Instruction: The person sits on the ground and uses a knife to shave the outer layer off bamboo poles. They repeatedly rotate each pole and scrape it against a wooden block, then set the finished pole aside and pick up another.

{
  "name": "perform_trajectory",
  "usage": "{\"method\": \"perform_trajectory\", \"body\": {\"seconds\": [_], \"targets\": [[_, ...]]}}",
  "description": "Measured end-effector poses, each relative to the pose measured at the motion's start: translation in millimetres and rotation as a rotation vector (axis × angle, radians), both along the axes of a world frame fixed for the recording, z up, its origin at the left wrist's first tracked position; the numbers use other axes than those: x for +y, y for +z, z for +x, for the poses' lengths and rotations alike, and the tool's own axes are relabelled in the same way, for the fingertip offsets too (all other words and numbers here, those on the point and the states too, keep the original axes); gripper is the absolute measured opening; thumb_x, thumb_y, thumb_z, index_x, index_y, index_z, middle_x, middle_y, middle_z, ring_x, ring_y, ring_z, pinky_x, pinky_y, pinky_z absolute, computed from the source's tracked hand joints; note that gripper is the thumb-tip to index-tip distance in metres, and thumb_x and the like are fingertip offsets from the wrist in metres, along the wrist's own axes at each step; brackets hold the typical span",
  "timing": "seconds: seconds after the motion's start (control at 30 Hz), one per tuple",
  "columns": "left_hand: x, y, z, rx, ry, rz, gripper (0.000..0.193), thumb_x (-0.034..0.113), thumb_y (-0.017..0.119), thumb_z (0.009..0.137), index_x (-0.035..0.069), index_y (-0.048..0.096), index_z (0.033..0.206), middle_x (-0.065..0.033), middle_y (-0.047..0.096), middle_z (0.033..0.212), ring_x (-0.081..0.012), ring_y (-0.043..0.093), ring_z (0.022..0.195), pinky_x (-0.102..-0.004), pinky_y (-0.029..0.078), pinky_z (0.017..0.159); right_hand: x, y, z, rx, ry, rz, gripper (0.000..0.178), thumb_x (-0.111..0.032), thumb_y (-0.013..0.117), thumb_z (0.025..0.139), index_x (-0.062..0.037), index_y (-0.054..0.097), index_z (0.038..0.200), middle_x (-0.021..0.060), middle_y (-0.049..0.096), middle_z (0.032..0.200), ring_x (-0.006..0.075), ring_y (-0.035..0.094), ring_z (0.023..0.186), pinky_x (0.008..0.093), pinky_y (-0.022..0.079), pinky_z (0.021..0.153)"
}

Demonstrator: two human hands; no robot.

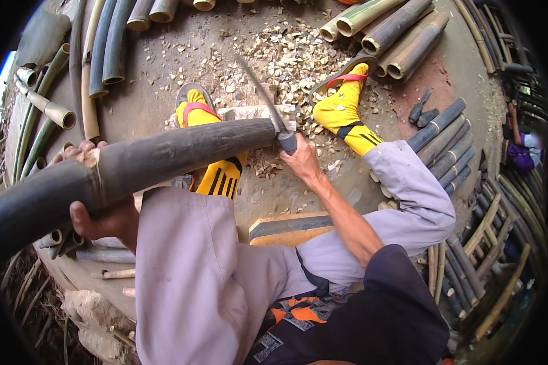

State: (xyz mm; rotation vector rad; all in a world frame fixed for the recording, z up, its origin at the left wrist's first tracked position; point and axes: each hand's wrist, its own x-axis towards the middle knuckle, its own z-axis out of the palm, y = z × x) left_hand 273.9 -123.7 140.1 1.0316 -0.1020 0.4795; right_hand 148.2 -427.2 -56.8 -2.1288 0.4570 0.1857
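A thick dark bamboo pole (182, 150) slants across my lap from the left edge, its cut end near the middle of the view. My left hand (109, 222) grips it from beneath near a joint, thumb on the near side and fingertips showing over the far side. In my right hand (304, 161) is a machete (262, 91), held by its dark handle. The long narrow blade points away from me and stands at the pole's cut end; whether it touches cannot be told. Behind that end lies a pale block (249, 112) between my feet.
Pale chips (286, 58) litter the ground ahead. Cut bamboo lengths (402, 42) lie at the far right, with another bundle (444, 143) beside my right knee. More poles (106, 48) stand at the far left. A person (520, 146) is at the right edge.
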Motion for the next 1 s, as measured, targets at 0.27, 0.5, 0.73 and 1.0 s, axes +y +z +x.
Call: {"method": "perform_trajectory", "body": {"seconds": [0.27,0.5,0.73,1.0], "targets": [[17,-6,-7,-0.010,0.100,0.131,0.073,0.051,0.059,0.070,0.004,0.042,0.123,-0.0142,0.050,0.107,-0.0312,0.052,0.102,-0.0491,0.042,0.095,10,70,10,-0.307,-0.035,0.000,0.031,-0.010,0.071,0.077,0.0033,0.053,0.098,0.0191,0.065,0.072,0.0251,0.067,0.062,0.0342,0.055,0.052],[28,-10,-4,-0.082,-0.007,0.133,0.074,0.048,0.063,0.064,0.004,0.045,0.120,-0.0133,0.051,0.106,-0.0309,0.051,0.103,-0.0471,0.038,0.097,-5,27,8,0.045,-0.043,-0.040,0.029,-0.012,0.071,0.077,0.0021,0.054,0.096,0.0158,0.065,0.070,0.0234,0.067,0.063,0.0333,0.055,0.056],[31,-14,2,-0.185,-0.165,0.100,0.080,0.043,0.069,0.059,0.002,0.043,0.122,-0.0129,0.050,0.107,-0.0299,0.052,0.098,-0.0470,0.042,0.094,9,67,9,-0.260,-0.098,0.035,0.032,-0.015,0.071,0.075,0.0022,0.054,0.096,0.0192,0.065,0.070,0.0271,0.068,0.065,0.0359,0.054,0.056],[42,7,0,-0.192,-0.337,0.261,0.081,0.041,0.071,0.058,0.006,0.046,0.126,-0.0103,0.050,0.112,-0.0277,0.048,0.106,-0.0465,0.035,0.100,8,69,8,-0.192,-0.017,0.070,0.030,-0.012,0.069,0.076,0.0021,0.053,0.098,0.0182,0.066,0.072,0.0244,0.068,0.063,0.0326,0.054,0.053]]}}
